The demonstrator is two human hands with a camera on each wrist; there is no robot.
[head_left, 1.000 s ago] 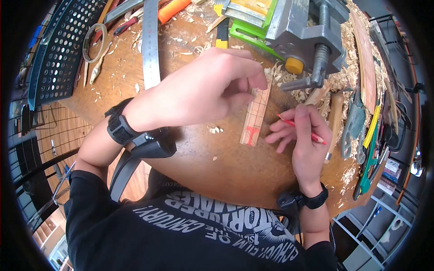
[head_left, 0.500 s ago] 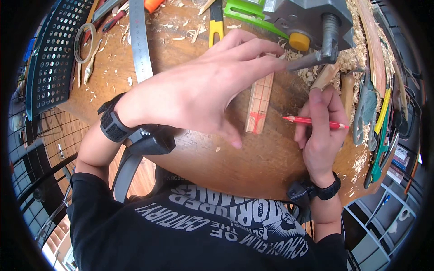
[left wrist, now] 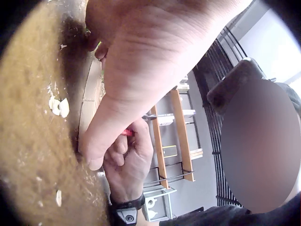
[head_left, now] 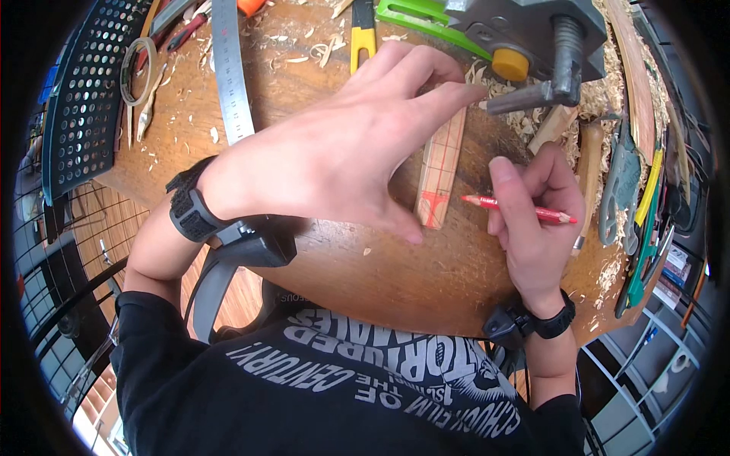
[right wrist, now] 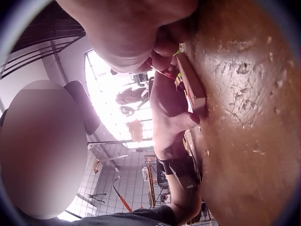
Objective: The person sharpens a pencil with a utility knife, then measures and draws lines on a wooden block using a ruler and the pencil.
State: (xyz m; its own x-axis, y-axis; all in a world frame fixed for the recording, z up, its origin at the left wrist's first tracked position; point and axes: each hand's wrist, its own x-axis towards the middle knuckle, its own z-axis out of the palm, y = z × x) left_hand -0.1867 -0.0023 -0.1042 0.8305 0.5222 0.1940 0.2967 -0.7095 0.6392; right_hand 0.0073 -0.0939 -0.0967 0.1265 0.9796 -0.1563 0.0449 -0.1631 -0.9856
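A narrow strip of wood (head_left: 443, 159) lies on the bench, ruled with red lines and bearing a red drawn shape at its near end. Spread across it from the left is my left hand (head_left: 342, 144). Its fingers reach over the strip's far end, hiding that end, and the thumb lies close beside the near end; in the left wrist view the thumb overlaps the strip's side (left wrist: 87, 103). To the right, my right hand (head_left: 536, 235) pinches a red pencil (head_left: 553, 216) between thumb and fingers, its point directed left at the strip's near end.
A metal vise (head_left: 525, 34) with its handle stands beyond the strip among wood shavings. A steel ruler (head_left: 232, 83) lies behind the left wrist, near a black perforated basket (head_left: 91, 99). A yellow-handled tool (head_left: 363, 42) and a green tool (head_left: 433, 26) lie ahead. More tools lie right.
My left hand has opened out from a curled pose and spread across the strip. The right hand with the pencil has drawn away rightward from the strip, then come slightly back left.
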